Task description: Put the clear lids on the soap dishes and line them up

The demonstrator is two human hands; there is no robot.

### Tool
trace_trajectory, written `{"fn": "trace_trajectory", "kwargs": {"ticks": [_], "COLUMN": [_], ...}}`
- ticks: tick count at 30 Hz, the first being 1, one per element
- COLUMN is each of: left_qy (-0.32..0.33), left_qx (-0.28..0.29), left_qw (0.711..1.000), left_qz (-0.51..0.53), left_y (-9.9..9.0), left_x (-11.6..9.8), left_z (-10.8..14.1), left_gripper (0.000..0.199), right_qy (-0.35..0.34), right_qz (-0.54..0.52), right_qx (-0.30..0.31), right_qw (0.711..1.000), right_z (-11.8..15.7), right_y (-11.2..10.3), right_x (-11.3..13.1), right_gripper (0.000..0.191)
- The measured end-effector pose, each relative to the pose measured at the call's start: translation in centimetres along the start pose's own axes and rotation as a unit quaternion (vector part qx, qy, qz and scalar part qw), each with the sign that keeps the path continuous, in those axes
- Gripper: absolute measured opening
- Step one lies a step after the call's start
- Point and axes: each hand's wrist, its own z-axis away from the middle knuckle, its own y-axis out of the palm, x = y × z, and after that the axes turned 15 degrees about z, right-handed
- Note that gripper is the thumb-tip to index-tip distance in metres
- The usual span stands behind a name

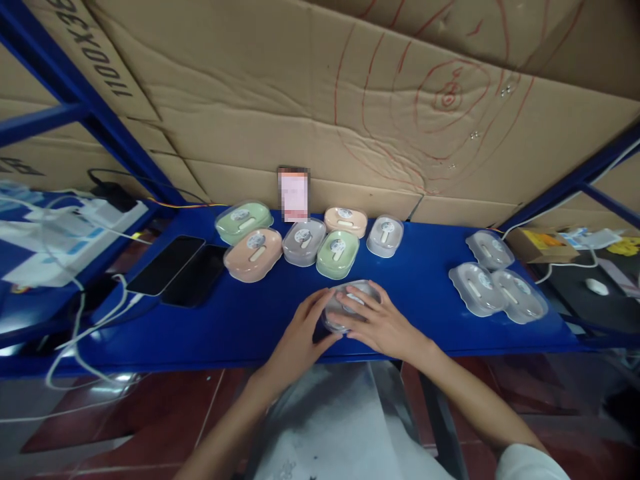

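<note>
We see the left grip (309, 319) and right grip (377, 319) closed around a gray lidded box (334, 309) near the front edge of the blue tabletop (415, 273); beyond it, we note a green box (336, 262) and a peach box (245, 261).

hands (383, 328): bare | right sleeve (529, 463): pale, short | garment (330, 430): pale grey, dark marks (287, 469)

Our blue surface (415, 303) carries an upright phone (294, 195) at its back, with six lidded boxes (303, 250) grouped around its front and sides. Left of that phone we see two dark devices (167, 265); far right, three grey boxes (474, 288); nearer us, one grey box (336, 305) under our fingers (367, 311).
</note>
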Motion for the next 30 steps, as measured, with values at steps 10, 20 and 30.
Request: {"fn": "trace_trajectory", "kwargs": {"ticks": [10,20,30], "left_qy": [0.011,-0.002,0.031], "left_qx": [-0.017,-0.013,0.027], "left_qw": [0.998,0.997,0.996], "left_qz": [-0.054,-0.082,-0.083], "left_y": [0.9,1.0,0.2], "left_x": [-0.9,-1.1,-0.9], "left_z": [-0.3,-0.4,-0.4], "left_gripper": [0.082,0.088,0.083], "right_qy": [-0.045,-0.034,0.067], "right_qz": [-0.088,-0.056,-0.093], "right_qx": [0.026,0.048,0.025], "right_qw": [0.995,0.997,0.993], "right_z": [0.3,0.6,2.2], "right_y": [0.5,0.9,0.7], "right_x": [-4.3,-5.0,-2.1], "right_gripper": [0.065,0.068,0.062]}}
